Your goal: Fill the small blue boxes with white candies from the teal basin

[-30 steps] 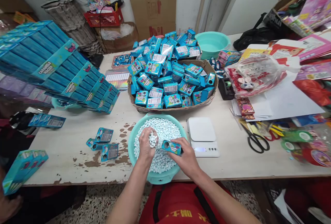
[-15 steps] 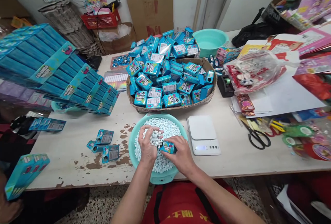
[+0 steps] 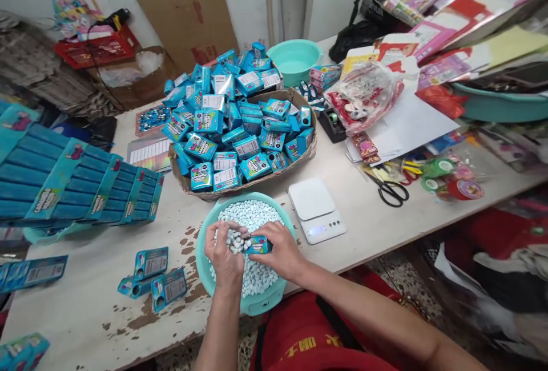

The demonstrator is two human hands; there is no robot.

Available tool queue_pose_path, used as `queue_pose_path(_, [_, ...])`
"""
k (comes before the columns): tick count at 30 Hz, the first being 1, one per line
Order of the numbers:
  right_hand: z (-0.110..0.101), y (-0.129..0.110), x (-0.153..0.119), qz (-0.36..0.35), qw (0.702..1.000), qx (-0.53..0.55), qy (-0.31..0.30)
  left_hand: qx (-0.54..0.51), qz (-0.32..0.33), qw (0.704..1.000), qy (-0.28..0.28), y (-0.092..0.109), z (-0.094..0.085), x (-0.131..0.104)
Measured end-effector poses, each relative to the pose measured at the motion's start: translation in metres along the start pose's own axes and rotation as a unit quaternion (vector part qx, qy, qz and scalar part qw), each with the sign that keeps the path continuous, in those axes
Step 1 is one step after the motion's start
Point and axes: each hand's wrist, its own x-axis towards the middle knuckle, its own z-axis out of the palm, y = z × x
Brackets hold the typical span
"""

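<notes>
My left hand (image 3: 226,254) is cupped around a handful of small white candies (image 3: 236,241), above a mint-green basin (image 3: 204,262) filled with more of them. Between the thumb and fingers of my right hand (image 3: 278,250) is a small blue candy box (image 3: 257,245), lying on its side. One end of the box faces the candies in my left palm and meets them. My fingers partly cover the box, and its opening is hard to make out.
A cardboard tray (image 3: 240,187) heaped with blue boxes stands behind the basin. A white digital scale (image 3: 317,211) lies right of it, with scissors (image 3: 387,190) farther right. Several boxes (image 3: 169,288) lie left. Stacked display packs (image 3: 72,182) stand at far left.
The view has swung to the right, so things appear shifted left. My hands stay together over the basin, still holding the candies and the box.
</notes>
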Motion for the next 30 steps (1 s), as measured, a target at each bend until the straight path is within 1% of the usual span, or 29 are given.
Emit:
queue_pose_path(3, [0.001,-0.002,0.001,-0.001,1.0,0.002,0.006,0.026,0.016,0.999,0.011,0.002,0.002,0.001])
queue_pose_path(8, [0.005,0.004,0.0,0.01,1.0,0.025,0.013,0.056,0.011,0.998,0.022,0.0,0.007,0.001])
queue_pose_path(13, [0.002,0.004,0.0,0.001,0.999,0.04,0.018,0.052,0.059,0.997,0.008,-0.002,0.009,-0.002])
queue_pose_path(18, [0.003,0.005,0.0,0.009,0.999,0.044,0.016,0.054,0.049,0.997,0.022,-0.006,0.011,0.0])
queue_pose_path(23, [0.005,0.009,0.002,0.026,0.998,0.055,0.017,0.055,0.06,0.997,0.01,-0.011,0.014,-0.001])
queue_pose_path(27, [0.003,0.008,0.003,0.029,0.997,0.067,0.014,0.033,0.055,0.998,0.022,-0.012,0.013,0.0])
queue_pose_path(30, [0.003,0.007,0.003,0.036,0.996,0.074,0.018,0.009,0.049,0.999,0.018,-0.009,0.014,-0.001])
